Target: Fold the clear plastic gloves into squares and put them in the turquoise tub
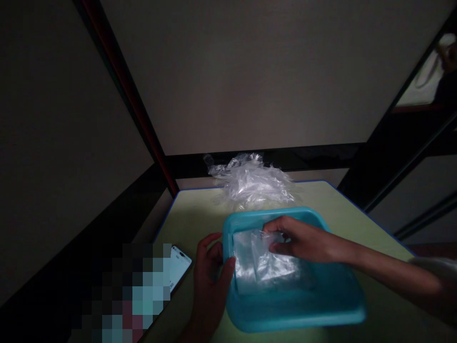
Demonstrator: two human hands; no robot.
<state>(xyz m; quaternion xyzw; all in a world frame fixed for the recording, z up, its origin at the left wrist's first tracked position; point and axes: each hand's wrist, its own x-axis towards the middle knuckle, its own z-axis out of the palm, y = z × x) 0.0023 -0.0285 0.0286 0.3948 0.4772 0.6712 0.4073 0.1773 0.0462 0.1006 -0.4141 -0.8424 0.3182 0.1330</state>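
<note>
The thumb and fingers of the right hand are pinched together on the top of a clear bag, with a wrinkled fold of it gathered between them. The bag is inside the blue tray, towards its left part, and shiny film spreads flat beneath the pinch; whether that is one bag or several layers, I cannot tell. The left hand grasps the tray by its left rim, thumb over the edge and fingers curled on the outer side, some of them in shadow. The right forearm crosses the tray's right rim, and a pale sleeve shows blurred at the edge of the view. The tray rests on a yellow-green table with a blue edge. Just beyond the tray, at the table's far end, sits a crumpled heap of clear plastic. Left of the left hand is a phone, lit and partly pixelated. Behind the table stands a large grey panel, framed by dark strips
</note>
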